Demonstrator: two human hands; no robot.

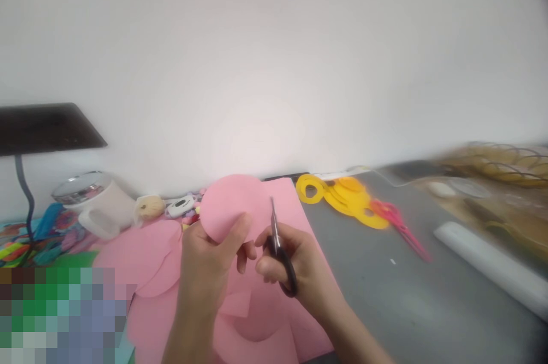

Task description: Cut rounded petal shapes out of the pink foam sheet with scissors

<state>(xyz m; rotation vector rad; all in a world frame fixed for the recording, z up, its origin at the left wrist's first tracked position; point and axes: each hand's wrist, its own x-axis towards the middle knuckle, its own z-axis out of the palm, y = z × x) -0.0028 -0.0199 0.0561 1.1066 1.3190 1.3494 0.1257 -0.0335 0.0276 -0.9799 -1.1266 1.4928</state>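
My left hand point(214, 255) pinches a round pink paper disc point(233, 201) between thumb and fingers, holding it up near the middle of the view. Just right of the disc, my right hand point(291, 261) is wrapped round the black handles of a pair of scissors point(275, 227). The blades point up and look nearly closed, beside the disc's right edge. Beneath both hands lie a large pink sheet point(308, 318) and cut pink pieces. More round pink pieces point(137, 255) lie to the left.
Yellow paper rings point(311, 189) and pink scissors point(402, 227) lie on the grey table point(385, 295) at right, near a white roll point(488, 267). A white mug point(107, 207), a small white device point(180, 205) and colourful craft items are at left, below a dark panel point(47, 130).
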